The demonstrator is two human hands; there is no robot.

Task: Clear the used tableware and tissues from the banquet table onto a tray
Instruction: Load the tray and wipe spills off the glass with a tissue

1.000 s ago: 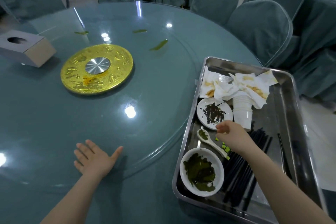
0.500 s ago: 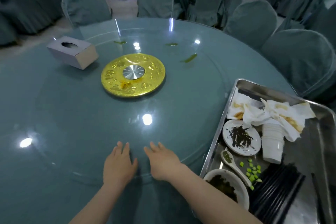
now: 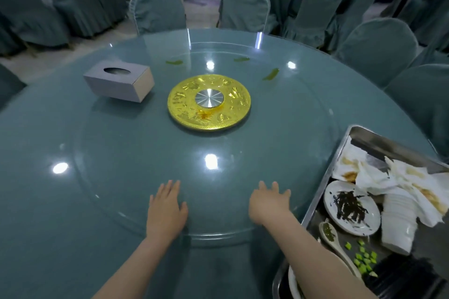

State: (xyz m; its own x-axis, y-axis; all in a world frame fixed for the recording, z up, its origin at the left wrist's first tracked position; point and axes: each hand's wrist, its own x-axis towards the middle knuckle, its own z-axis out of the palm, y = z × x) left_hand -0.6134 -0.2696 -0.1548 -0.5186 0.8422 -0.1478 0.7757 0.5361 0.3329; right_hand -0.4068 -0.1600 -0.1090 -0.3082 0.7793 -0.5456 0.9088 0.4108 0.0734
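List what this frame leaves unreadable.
Head view:
Tray: far side cut by right and bottom edges.
Bowl: mostly hidden by right forearm and bottom edge.
Chopsticks: dark blur, uncountable.
Tissue box: dark slot, contents unseen.
Green scraps: too small to identify.

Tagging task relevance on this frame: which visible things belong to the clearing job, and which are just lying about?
Job: metal tray, holding stained tissues, small plate, stacked white cups, spoon, black chopsticks; left hand and right hand, flat on the glass.
Lying about: tissue box, gold turntable hub, green scraps, covered chairs.
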